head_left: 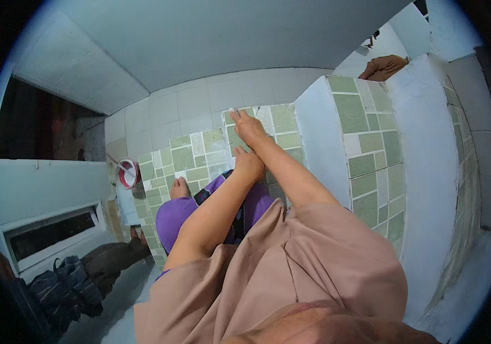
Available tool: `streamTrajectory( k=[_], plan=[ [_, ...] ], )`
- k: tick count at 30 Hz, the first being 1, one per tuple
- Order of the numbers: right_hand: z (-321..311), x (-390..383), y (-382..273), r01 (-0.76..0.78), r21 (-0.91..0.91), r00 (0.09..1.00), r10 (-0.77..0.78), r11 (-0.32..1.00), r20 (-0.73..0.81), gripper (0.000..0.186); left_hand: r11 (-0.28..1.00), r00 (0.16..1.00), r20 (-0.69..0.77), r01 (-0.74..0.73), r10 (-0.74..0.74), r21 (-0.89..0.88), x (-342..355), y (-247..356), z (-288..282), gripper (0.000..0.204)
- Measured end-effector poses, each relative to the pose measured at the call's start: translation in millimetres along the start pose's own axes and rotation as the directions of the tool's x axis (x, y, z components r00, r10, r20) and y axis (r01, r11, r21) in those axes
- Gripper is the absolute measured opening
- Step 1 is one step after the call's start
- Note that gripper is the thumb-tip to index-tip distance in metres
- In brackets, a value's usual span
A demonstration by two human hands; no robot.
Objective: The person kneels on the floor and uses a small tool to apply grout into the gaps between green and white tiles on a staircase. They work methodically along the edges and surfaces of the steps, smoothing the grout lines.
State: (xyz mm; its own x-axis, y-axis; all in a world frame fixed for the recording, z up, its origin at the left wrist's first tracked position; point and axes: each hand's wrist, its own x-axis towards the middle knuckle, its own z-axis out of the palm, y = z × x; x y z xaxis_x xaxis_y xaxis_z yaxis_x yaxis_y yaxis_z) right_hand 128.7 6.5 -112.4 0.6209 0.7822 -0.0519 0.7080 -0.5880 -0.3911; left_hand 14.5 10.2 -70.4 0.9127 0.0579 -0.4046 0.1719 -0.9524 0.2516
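Observation:
My right hand reaches out over the far edge of a green-and-white tiled step. Its fingers are bent together around something small and whitish at their tips, too small to name. Closer to me, my left hand is beside my right wrist, low over the tiles and my knee. One finger or thumb of it points forward, while the others are hidden. My bare foot rests on a lower tiled step, and purple patterned trousers cover my bent legs.
A red-rimmed bucket stands left of the steps. Grey floor tiles run along a plain wall. Higher tiled steps rise at right, with brown cloth beyond. Dark clothing and bare feet show at lower left.

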Motion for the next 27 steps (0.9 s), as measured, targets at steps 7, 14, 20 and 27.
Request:
streamTrajectory(
  k=[7, 14, 20, 27],
  plan=[
    [4.4, -12.6, 14.9, -0.115, 0.005, 0.993, 0.115, 0.993, 0.005, 0.05, 1.0, 0.996, 0.09, -0.008, 0.01, -0.02, -1.6, -4.5, -5.2, 0.056],
    [6.0, -69.3, 51.7, -0.285, -0.005, 0.943, 0.28, 0.958, -0.182, 0.055, 0.995, 0.997, 0.058, 0.041, -0.046, 0.091, 4.4, -0.1, 5.8, 0.061],
    [4.7, -105.2, 59.9, -0.232, -0.013, 0.962, 0.228, 0.973, -0.15, 0.052, 0.998, 0.997, 0.068, 0.041, -0.044, 0.045, 4.5, -1.5, 4.2, 0.064],
    [7.7, -119.4, 59.1, -0.18, 0.032, 0.982, 0.181, 0.983, -0.049, 0.054, 0.998, 0.996, 0.081, 0.035, -0.039, 0.053, 1.5, 0.1, -2.4, 0.065]
  ],
)
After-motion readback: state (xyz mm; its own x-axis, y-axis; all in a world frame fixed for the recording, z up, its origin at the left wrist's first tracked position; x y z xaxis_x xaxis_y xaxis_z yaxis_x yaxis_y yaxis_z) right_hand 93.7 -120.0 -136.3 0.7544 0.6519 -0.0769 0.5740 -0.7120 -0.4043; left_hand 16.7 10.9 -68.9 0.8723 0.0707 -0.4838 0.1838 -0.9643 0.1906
